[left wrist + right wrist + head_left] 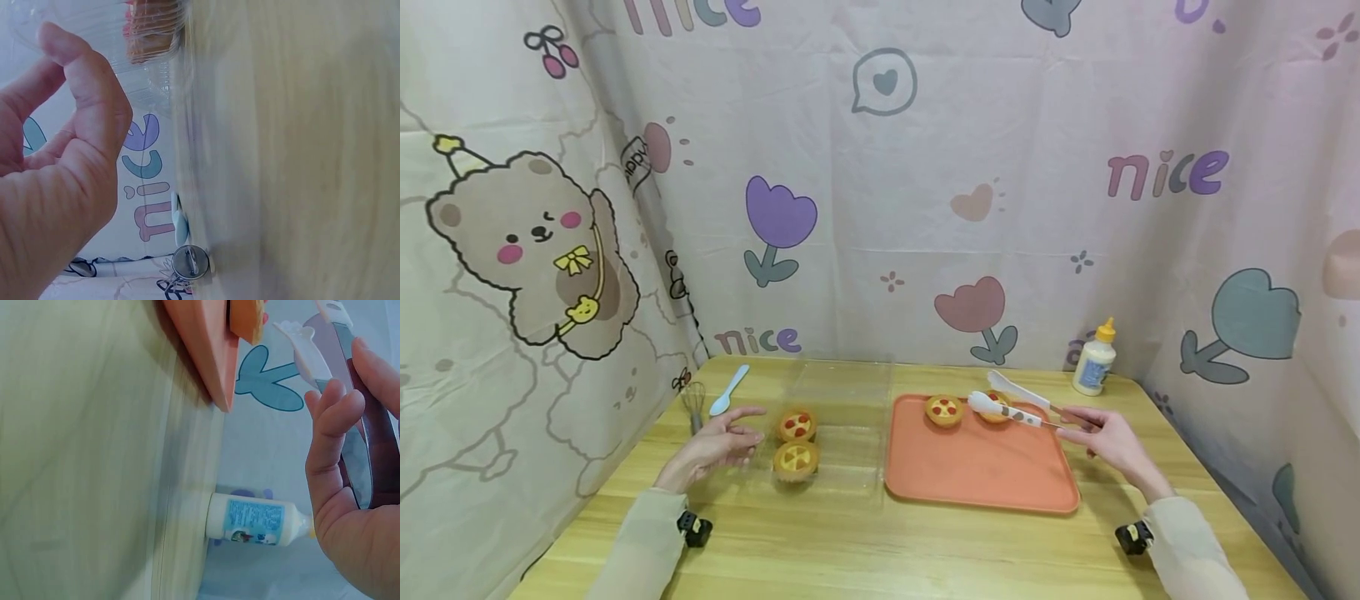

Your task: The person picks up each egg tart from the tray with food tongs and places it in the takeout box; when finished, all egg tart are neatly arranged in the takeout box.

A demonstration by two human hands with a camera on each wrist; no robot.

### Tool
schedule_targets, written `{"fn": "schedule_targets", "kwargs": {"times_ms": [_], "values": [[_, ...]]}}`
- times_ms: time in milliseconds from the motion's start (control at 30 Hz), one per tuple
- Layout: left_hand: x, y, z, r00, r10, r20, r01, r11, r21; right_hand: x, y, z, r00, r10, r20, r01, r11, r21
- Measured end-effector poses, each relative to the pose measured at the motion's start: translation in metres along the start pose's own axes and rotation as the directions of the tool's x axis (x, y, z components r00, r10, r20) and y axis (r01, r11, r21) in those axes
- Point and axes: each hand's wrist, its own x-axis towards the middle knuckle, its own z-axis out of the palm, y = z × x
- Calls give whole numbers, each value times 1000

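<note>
My right hand [1105, 439] grips a pair of tongs [1026, 415] with white tips, their two arms spread apart. The tips hover over a small tart [1001, 398] on the orange tray [977, 468]; whether they touch it I cannot tell. Beside it on the tray lies another tart [943, 411] with red pieces on top. By the left edge of a clear plastic container [852, 454] is my left hand [718, 447], fingers loosely bent with nothing between them. Inside that box sit a red-topped tart [797, 426] and a yellow-topped tart [796, 461].
A whisk [695, 408] and a pale blue spoon [730, 390] lie at the table's left. At the back right stands a white squeeze bottle [1094, 362] with a yellow cap. A patterned curtain [880, 208] closes off the back and sides.
</note>
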Motion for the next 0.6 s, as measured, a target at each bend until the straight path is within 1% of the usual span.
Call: {"fn": "schedule_targets", "kwargs": {"times_ms": [200, 367, 600], "values": [[1, 1, 1, 1000, 2, 0, -2, 1000, -5, -2, 3, -3, 1000, 17, -6, -17, 1000, -19], [2, 3, 2, 1000, -2, 0, 2, 1000, -5, -5, 6, -3, 999, 31, -17, -32, 998, -55], [0, 1, 1, 1000, 3, -5, -3, 1000, 1, -4, 6, -1, 997, 71, -20, -72, 993, -92]]}}
